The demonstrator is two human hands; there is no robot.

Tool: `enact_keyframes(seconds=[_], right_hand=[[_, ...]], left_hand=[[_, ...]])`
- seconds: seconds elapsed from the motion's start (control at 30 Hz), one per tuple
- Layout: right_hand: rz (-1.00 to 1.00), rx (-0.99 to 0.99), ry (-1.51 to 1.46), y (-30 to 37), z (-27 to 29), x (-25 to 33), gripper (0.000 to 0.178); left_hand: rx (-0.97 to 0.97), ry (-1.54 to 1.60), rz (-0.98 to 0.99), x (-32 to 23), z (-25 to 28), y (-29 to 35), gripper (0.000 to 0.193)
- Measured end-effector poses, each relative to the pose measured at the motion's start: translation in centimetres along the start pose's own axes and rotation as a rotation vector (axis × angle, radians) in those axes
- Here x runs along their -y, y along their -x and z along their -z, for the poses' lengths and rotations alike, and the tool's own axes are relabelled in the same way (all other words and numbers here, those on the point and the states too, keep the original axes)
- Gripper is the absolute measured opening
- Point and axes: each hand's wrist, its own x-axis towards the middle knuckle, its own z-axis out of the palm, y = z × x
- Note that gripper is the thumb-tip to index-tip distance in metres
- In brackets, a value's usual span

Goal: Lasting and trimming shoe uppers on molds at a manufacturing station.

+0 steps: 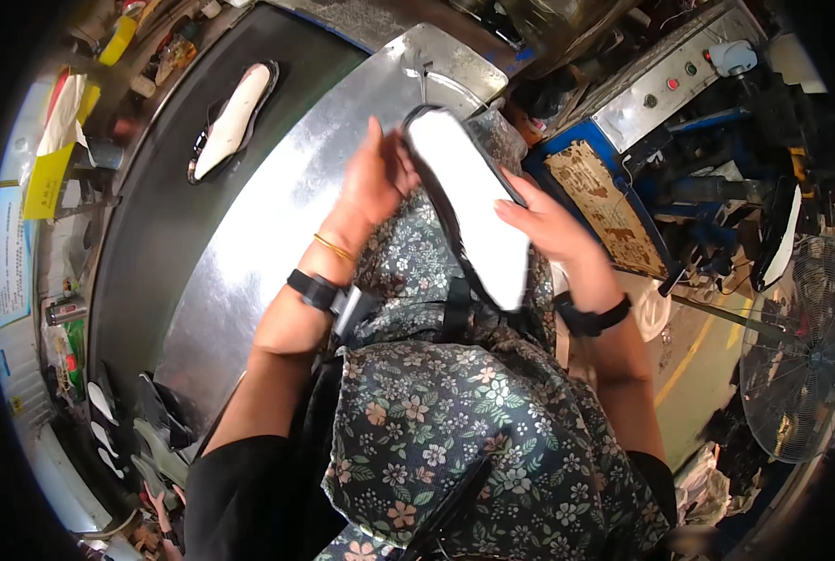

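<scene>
A black shoe upper with a white underside hangs tilted in front of my apron, its white side facing up. My right hand grips its right edge, with the thumb over the white surface. Beside the shoe's upper left edge is my left hand, thumb raised and apart from the fingers. Those fingers are slightly blurred and come close to the edge; whether they touch it I cannot tell. Another dark shoe with a white underside lies on the black conveyor belt at the upper left.
A curved metal table runs between me and the belt. On the right stand a machine with a button panel, another white-bottomed shoe and a caged fan. More shoes and another person's hand appear at the lower left.
</scene>
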Motion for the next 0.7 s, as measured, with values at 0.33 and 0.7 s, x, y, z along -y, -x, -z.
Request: enact_keyframes(seconds=[0.33,0.7], right_hand=[[0.211,-0.474,1.421,-19.2,1.2,2.1,0.055],[0.132,-0.189,0.641,-20.8,0.2,3.2,0.04]], left_hand=[[0.867,-1.65,-0.071,7.6,-1.8,3.9,0.087],[0.621,-1.238,0.28,5.6,1.2,4.9,0.055]])
